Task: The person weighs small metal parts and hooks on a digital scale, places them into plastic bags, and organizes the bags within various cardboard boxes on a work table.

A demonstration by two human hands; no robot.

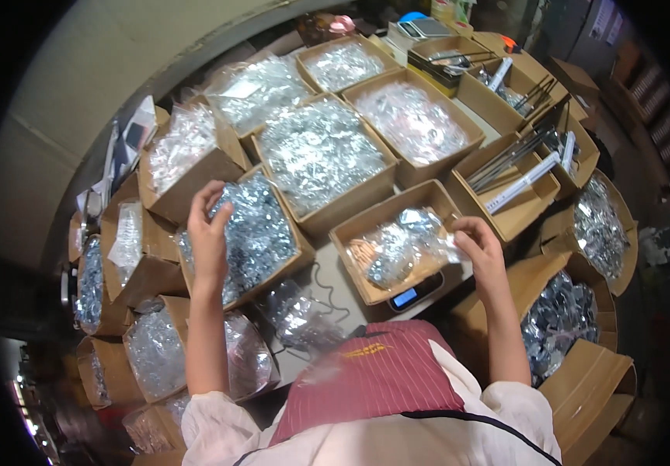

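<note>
From my end, I see a clear, crinkled plastic packet (437, 245) at the three o'clock side of a shallow brown cardboard box (349, 262), its pinched end pointing to three o'clock — its full long axis I can't tell. The box's long axis runs eight to two o'clock; a black digital scale (406, 297) shows at its six o'clock edge. My right hand (481, 247) is clamped on the packet. At nine o'clock, my left hand (209, 225) — thumb and fingers apart — is over a brown carton of bluish-silver pieces (301, 247).
</note>
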